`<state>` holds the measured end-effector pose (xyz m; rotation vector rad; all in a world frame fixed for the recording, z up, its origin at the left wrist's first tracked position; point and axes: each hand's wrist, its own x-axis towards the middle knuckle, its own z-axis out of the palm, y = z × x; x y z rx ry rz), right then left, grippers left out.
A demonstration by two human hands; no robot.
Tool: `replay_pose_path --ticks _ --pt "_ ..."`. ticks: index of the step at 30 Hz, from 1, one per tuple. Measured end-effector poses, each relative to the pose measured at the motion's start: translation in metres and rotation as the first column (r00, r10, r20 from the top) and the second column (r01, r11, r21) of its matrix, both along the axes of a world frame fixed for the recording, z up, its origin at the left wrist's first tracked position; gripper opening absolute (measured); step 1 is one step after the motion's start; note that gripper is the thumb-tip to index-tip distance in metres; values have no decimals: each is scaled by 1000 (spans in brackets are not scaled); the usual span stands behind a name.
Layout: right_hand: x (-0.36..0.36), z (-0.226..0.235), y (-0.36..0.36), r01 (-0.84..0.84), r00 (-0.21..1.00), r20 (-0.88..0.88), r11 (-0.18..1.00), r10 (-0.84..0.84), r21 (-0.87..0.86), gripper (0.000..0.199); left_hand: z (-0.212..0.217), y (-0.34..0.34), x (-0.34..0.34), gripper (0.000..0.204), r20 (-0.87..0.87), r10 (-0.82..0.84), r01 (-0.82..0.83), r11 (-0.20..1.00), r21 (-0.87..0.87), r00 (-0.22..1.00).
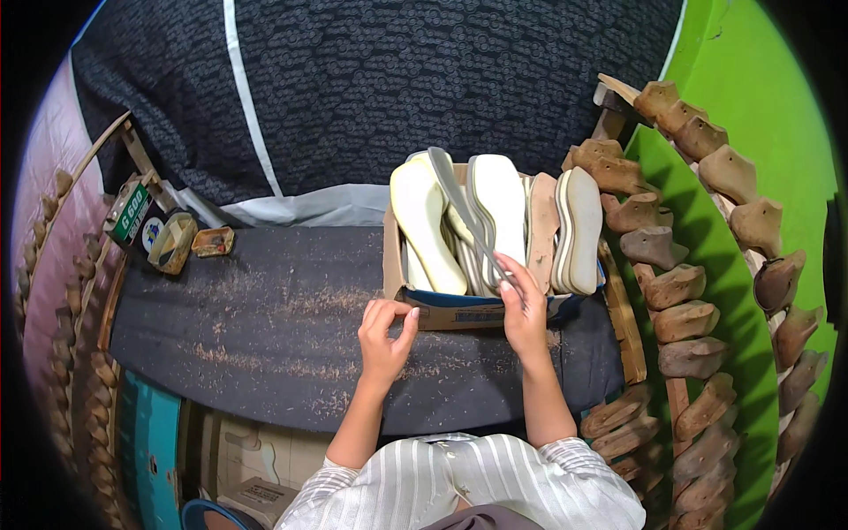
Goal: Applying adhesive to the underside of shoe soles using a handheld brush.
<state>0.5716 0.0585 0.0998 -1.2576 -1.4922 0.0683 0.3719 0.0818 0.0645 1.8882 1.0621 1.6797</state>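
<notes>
My right hand pinches the narrow lower end of a grey shoe insole, between thumb and fingers. The insole stands nearly edge-on, slanting up to the left over a cardboard box. Upright in the box are stacks of insoles: a cream-yellow one at the left, white ones with grey edges in the middle, a tan one and off-white ones at the right. Just off the box's front left corner is my left hand, fingers loosely curled, thumb apart, with nothing visible in it.
A dark cloth-covered table is strewn with light scraps. At its far left stand a green-and-white tin, a worn open container and a small tray. Wooden shoe lasts line racks on both sides. A dark patterned curtain hangs behind.
</notes>
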Motion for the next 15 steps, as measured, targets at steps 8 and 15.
replay_pose_path --ticks 8,15 --pt "-52 -32 -20 -800 248 -880 598 406 51 58 -17 -28 -30 30 400 -199 294 937 -189 894" --pt "-118 -47 -18 -963 84 -933 269 349 14 57 -20 -43 -81 31 574 11 187 940 -285 819"
